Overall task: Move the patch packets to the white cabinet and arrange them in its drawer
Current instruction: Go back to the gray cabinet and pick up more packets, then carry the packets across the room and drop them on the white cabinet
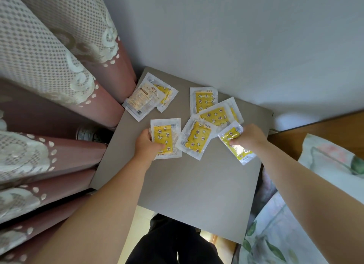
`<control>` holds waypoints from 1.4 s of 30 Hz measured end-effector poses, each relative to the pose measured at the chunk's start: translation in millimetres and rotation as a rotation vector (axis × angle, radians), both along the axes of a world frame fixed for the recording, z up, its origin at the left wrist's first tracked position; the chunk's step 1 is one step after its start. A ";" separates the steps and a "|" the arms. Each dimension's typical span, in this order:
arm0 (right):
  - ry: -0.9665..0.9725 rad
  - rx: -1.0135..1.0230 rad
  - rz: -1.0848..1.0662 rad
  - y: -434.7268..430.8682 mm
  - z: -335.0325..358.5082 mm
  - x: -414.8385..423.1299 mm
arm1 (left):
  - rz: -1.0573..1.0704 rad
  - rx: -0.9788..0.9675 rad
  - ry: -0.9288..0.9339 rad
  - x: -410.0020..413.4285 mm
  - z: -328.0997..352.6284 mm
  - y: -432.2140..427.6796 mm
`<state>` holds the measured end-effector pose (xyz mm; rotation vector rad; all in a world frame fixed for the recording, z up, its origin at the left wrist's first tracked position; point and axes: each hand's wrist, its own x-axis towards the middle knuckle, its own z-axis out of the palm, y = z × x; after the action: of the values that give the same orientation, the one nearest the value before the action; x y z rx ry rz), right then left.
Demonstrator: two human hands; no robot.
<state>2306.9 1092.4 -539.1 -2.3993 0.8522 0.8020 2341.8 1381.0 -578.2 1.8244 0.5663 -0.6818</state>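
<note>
Several yellow patch packets with star and moon prints lie on a grey tabletop [183,185]. My left hand [146,145] grips one packet [167,137] by its left edge, thumb on its front. My right hand [249,137] pinches another packet [234,143], lifted and tilted off the surface. Between the two hands a third packet [195,138] lies flat. Two overlapping packets [214,110] sit behind it. At the far left corner, a packet lying back side up [142,100] covers part of one more. No white cabinet or drawer shows in this view.
Pink curtains with cream lace [49,86] hang close on the left. A white wall [236,37] stands behind the table. On the right are a wooden surface [315,131] and floral bedding [295,224]. My dark-clothed legs [173,244] stand at the near edge.
</note>
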 end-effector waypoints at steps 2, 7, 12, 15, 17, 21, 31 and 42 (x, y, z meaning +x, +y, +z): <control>-0.004 0.064 0.016 10.0 11.7 0.7 | -0.005 -0.006 -0.014 -0.4 1.4 1.8; -0.116 0.078 0.366 62.1 20.1 24.3 | -0.012 -0.021 -0.029 -1.7 3.2 1.3; -0.099 -0.182 0.479 104.3 -11.9 25.0 | -0.058 0.039 -0.075 -5.4 4.2 -0.8; -0.063 -0.236 0.316 108.2 -19.5 22.8 | -0.098 0.068 -0.105 -7.4 2.8 -2.5; -0.049 -0.201 0.197 106.8 -20.7 23.9 | -0.119 0.095 -0.117 -7.3 2.0 -3.4; -0.025 -0.160 0.188 106.6 -20.9 19.0 | -0.143 0.135 -0.129 -6.4 1.8 -5.9; -0.167 0.377 -0.237 91.1 -13.9 -26.6 | 0.007 0.032 -0.005 -15.4 14.3 -11.2; -0.262 0.992 -0.800 65.8 93.5 -53.9 | 0.148 -0.279 0.055 -35.0 113.4 -7.4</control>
<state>2252.9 1158.2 -445.6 -1.1146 0.8985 0.3997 2306.8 1373.6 -464.9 1.4931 0.6045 -0.6763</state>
